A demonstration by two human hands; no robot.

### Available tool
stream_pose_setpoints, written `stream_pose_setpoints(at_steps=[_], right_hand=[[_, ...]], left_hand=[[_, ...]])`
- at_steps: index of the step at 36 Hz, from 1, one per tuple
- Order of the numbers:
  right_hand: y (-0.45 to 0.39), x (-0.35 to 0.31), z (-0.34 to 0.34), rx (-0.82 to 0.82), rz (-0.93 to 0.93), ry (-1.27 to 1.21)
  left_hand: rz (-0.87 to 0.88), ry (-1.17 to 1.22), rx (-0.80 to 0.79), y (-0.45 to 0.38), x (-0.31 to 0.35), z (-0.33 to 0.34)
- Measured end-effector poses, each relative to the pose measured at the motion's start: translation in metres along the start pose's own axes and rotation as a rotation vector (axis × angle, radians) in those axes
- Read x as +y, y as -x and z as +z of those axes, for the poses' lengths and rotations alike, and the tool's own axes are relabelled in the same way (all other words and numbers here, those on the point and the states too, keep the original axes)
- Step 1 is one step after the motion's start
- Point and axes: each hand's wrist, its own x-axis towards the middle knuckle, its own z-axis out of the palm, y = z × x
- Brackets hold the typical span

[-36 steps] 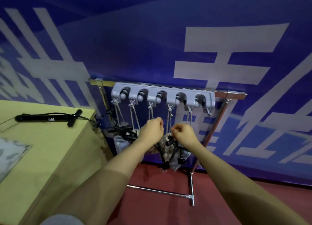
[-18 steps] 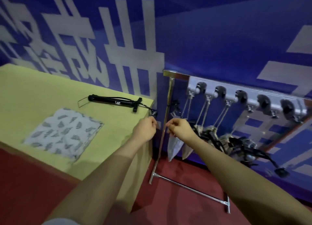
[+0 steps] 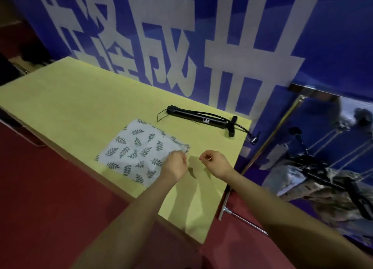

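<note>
A pale cloth with a leaf print (image 3: 139, 149) lies flat on the yellow table (image 3: 80, 107). My left hand (image 3: 175, 165) hovers at the cloth's right corner, fingers curled, and its fingertips seem to pinch the ruffled edge there. My right hand (image 3: 215, 163) hangs just to the right over bare table, fingers curled, with nothing visible in it. A gap of bare table separates the two hands.
A black hand pump (image 3: 201, 119) with a hose lies near the table's far right edge. Right of the table stands a metal rack (image 3: 268, 139) with grey hooks, strings and hanging items, blurred. A blue banner wall is behind; the floor is red.
My view and both hands have swung left from the rack to the table. The hands, earlier at the hanging items, are now over the table by the cloth's corner.
</note>
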Motion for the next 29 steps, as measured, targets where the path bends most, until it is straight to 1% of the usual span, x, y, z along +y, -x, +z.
stream_pose_setpoints(at_steps=[4, 8, 10, 15, 17, 19, 21, 25, 29], right_hand=[[-0.035, 0.000, 0.026, -0.053, -0.019, 0.133], [-0.063, 0.004, 0.041, -0.072, -0.089, 0.260], [-0.079, 0.005, 0.049, -0.072, -0.096, 0.333], [-0.103, 0.007, 0.064, -0.101, -0.096, 0.540], [-0.106, 0.009, 0.070, -0.060, -0.118, 0.602], [-0.105, 0.011, 0.072, 0.007, -0.149, 0.578], [-0.107, 0.012, 0.074, 0.046, -0.146, 0.497], [-0.105, 0.007, 0.075, 0.059, -0.050, 0.216], [-0.099, -0.002, 0.071, 0.071, -0.044, 0.138]], left_hand=[[-0.035, -0.063, -0.016, -0.028, -0.031, -0.001], [-0.023, -0.141, 0.021, -0.038, -0.048, 0.007], [-0.012, -0.168, 0.017, -0.046, -0.056, 0.012], [-0.015, -0.229, -0.068, -0.066, -0.063, 0.015], [-0.015, -0.262, -0.105, -0.071, -0.065, 0.017], [0.001, -0.287, -0.127, -0.074, -0.067, 0.020], [0.023, -0.314, -0.130, -0.074, -0.070, 0.022], [0.078, -0.389, -0.135, -0.070, -0.072, 0.022], [0.138, -0.407, -0.063, -0.062, -0.066, 0.016]])
